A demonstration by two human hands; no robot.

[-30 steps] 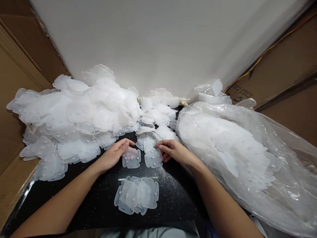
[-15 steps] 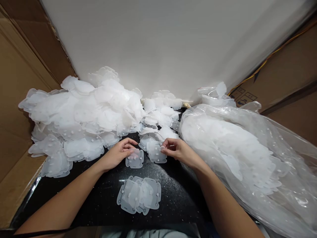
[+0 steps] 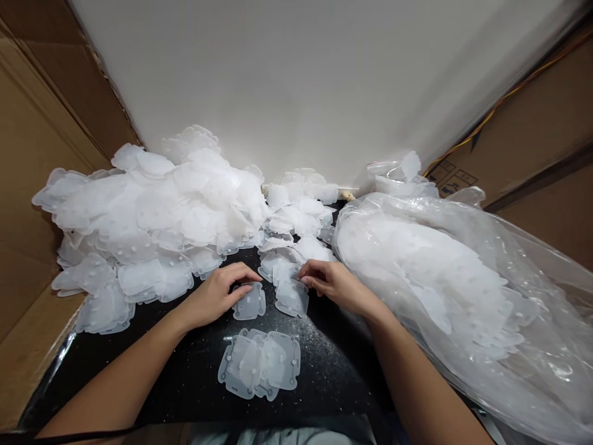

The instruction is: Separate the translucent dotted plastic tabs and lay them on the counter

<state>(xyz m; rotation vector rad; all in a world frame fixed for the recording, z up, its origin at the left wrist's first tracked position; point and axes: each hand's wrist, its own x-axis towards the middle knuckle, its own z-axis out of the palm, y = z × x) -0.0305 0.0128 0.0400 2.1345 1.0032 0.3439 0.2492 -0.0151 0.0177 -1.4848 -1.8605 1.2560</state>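
My left hand (image 3: 217,293) rests on the black table (image 3: 185,371) with curled fingertips pressing a translucent white plastic pad (image 3: 250,304) with small pegs. My right hand (image 3: 331,283) pinches the upper edge of a second pad (image 3: 291,298) just to the right of the first. The two hands are close together, thumbs facing inward. A small stack of several like pads (image 3: 259,364) lies nearer to me, below both hands.
A large heap of loose pads (image 3: 148,210) fills the back left, and a smaller heap (image 3: 299,210) sits behind the hands. A clear plastic bag full of pads (image 3: 440,272) covers the right side. Cardboard walls (image 3: 28,185) flank both sides; a white wall stands behind.
Both hands stayed over the same two pads. The right hand's pad went from lying flat to lifted and back toward the table; the left fingers curled tighter on theirs.
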